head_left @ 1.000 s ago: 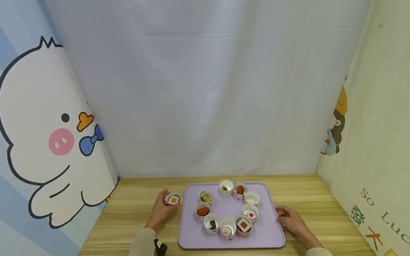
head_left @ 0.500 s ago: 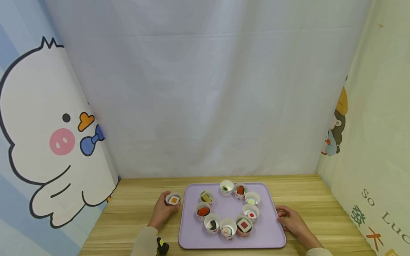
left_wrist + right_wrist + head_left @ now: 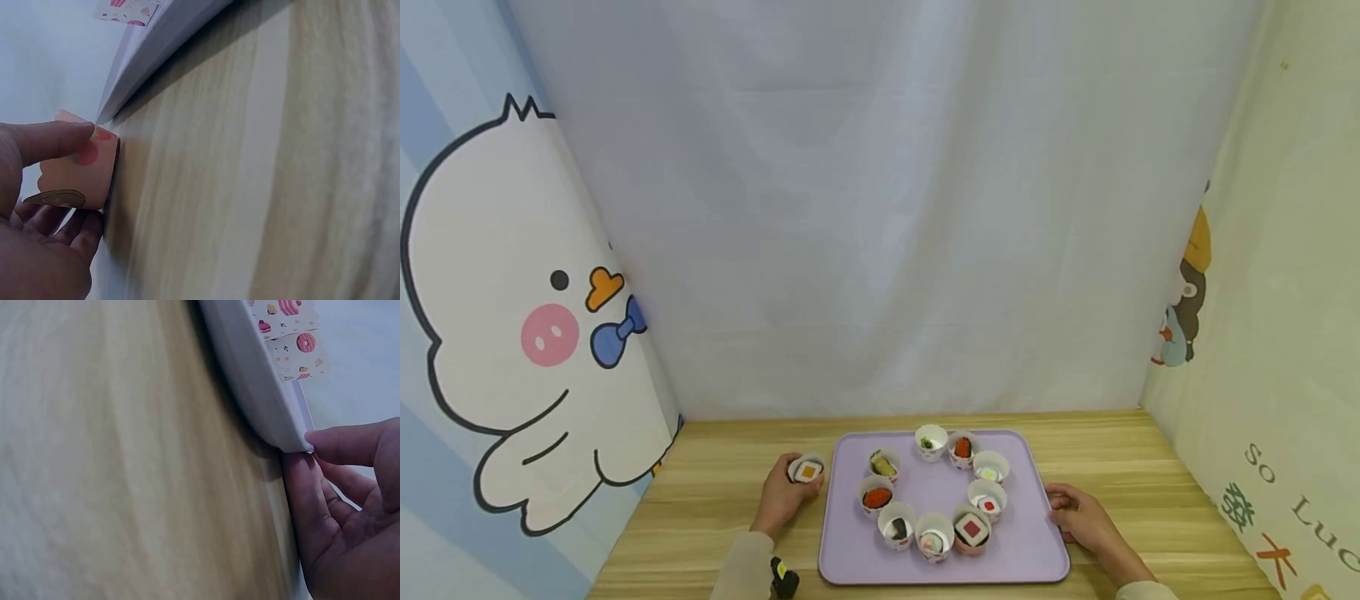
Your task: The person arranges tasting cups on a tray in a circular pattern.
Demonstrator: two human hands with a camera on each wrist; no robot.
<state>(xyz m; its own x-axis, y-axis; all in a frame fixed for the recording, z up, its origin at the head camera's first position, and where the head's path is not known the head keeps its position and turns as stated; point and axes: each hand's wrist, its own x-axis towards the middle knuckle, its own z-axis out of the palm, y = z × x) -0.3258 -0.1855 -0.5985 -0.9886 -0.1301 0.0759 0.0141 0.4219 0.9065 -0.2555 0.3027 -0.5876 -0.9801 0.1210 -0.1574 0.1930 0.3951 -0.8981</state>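
Observation:
My left hand [image 3: 781, 500] grips a small paper cup [image 3: 81, 159] beside the tray's left edge, thumb on one side and fingers on the other. Inside that cup lies a white sushi piece [image 3: 807, 472] with an orange square centre. The cup's base is at the wooden tabletop in the left wrist view. At the other side, my right hand [image 3: 1081, 518] pinches the rim of the lilac tray [image 3: 1022, 550], thumb on top and fingers below. Several paper cups with sushi pieces stand in a ring on the tray, among them one with a red-centred square piece [image 3: 972, 528].
The wooden table [image 3: 700, 467] runs back to a grey-white curtain [image 3: 880, 250]. Printed cloths hang at both sides, with a white cartoon bird [image 3: 512, 333] on the left. A strap with a dark device [image 3: 785, 577] sits at the left wrist.
The left hand and its cup stay almost where they were, with only a very slight shift in the head view. The right hand and the tray keep their places.

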